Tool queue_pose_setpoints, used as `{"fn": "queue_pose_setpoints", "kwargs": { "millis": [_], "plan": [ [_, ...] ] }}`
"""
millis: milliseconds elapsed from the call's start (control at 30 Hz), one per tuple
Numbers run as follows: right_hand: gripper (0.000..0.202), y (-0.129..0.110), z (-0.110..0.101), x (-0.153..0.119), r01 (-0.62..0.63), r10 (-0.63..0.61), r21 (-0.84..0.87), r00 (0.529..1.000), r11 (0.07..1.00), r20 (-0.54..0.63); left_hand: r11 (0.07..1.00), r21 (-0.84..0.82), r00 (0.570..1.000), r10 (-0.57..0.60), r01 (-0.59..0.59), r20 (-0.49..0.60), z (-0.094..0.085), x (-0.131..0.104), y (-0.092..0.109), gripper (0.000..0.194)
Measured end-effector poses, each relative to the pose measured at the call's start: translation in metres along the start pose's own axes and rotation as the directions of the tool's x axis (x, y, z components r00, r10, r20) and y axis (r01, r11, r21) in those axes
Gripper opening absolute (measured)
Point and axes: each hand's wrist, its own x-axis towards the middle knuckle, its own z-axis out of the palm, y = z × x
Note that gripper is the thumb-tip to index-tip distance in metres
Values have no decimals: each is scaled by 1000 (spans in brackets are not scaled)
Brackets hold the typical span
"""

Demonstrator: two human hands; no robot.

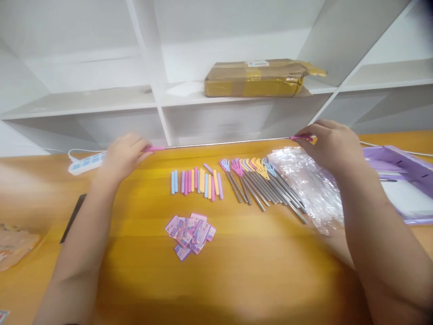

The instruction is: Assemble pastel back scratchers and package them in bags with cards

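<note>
A thin metal rod stretches level above the back of the table. My left hand pinches its pink handle at the left end, and my right hand grips the pink piece at its right end. Below it lie several pastel tubes in a row. To their right are several metal rods with pink, yellow and blue hand-shaped heads. A pile of small pink and purple cards rests nearer me.
Clear plastic bags lie beneath my right hand, beside a purple box. A white power strip is behind my left arm. A taped carton sits on the white shelf.
</note>
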Motion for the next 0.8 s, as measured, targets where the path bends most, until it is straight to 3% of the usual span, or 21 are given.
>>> {"fn": "queue_pose_setpoints", "kwargs": {
  "millis": [267,367,567,800],
  "plan": [
    [36,17,2,2,93,-118,-165,981,982,-152,1000,-13,998,14,-14,-55,6,-1,-15,27],
    [40,20,-1,5,74,-112,-191,975,979,-194,1000,-20,997,14,-15,-81,6,-1,-19,26],
    [43,33,-1,8,-28,-19,-177,967,984,-256,999,-34,995,-4,0,-105,3,-2,-21,28],
    [45,74,-5,1,-255,185,-219,937,942,-295,998,-9,992,-66,65,-109,-5,-10,-35,37]
  ]
}}
